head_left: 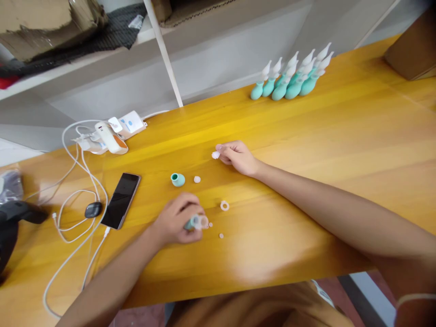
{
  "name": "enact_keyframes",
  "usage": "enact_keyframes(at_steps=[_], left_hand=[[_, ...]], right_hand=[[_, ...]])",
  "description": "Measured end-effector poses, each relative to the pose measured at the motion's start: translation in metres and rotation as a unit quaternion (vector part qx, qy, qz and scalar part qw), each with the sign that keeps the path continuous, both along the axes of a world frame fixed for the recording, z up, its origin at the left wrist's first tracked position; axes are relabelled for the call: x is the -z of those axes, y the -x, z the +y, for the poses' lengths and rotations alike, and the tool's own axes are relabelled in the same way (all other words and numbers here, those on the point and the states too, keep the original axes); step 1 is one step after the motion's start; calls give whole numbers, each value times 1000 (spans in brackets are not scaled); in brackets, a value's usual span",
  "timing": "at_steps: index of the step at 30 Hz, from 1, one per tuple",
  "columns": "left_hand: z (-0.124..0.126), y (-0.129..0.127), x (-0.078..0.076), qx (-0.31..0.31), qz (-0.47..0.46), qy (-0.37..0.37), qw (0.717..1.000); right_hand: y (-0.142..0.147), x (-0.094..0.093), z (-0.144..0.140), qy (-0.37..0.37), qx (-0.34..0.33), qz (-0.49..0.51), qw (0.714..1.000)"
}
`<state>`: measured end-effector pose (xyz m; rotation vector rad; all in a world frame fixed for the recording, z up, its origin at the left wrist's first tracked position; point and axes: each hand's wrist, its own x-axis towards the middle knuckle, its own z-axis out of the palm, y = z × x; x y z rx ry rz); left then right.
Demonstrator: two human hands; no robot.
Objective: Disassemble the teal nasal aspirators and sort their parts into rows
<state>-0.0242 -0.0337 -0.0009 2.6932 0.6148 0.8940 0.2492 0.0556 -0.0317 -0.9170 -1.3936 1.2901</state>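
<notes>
My left hand (180, 220) is wrapped round a teal squeeze bulb (191, 223) with a clear collar at its open end, tilted to the right. Between the fingertips of my right hand (235, 156) is a small whitish plastic piece (215, 155), its exact kind too small to tell. An uncapped teal bulb (177, 179) lies on its side beyond my left hand, its dark mouth facing left. Beside it sits a small whitish round part (197, 179). A pale ring (224, 205) and small round bits (221, 235) lie on the table right of my left hand.
Several teal bulbs with white pointed nozzles (293, 79) stand at the back of the wooden table (306, 136). Leftward lie a phone (121, 200), a black earbud case (93, 210), white cables and a power strip (131, 123). A cardboard box (413, 45) stands at the far right.
</notes>
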Motion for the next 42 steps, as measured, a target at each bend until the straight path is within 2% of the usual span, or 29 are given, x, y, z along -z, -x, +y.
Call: enact_keyframes(at_steps=[2, 3, 5, 8, 18, 23, 25, 27, 30, 34, 37, 42], left_hand=[[0, 0, -1, 89, 35, 48, 994], [1, -1, -1, 109, 59, 73, 990], [1, -4, 0, 115, 103, 107, 982], [0, -8, 1, 110, 145, 109, 977], [-9, -25, -1, 43, 213, 79, 973], [-1, -36, 2, -114, 242, 31, 963], [3, -39, 3, -151, 235, 21, 960], [5, -40, 4, -162, 230, 28, 959], [3, -37, 3, -153, 212, 51, 964], [-2, -23, 2, -129, 117, 82, 981], [-2, -13, 2, -103, 58, 80, 990], [4, -12, 3, -88, -19, 118, 989]], right_hand=[[0, 0, 0, -3, 1, -5, 1000], [0, 0, 0, -5, 2, -6, 1000], [0, 0, 0, -6, 4, -6, 1000], [1, 1, 1, -2, 2, -4, 1000], [4, 4, 6, 3, -4, 3, 1000], [4, 6, 8, -2, -3, 2, 1000], [4, 6, 8, -2, -2, 0, 1000], [3, 6, 9, -2, -2, -2, 1000], [4, 5, 9, -2, 5, 0, 1000], [4, 4, 2, 5, 30, 19, 999], [4, 4, -17, 20, 32, 35, 999], [6, 0, -64, 44, -13, 42, 998]])
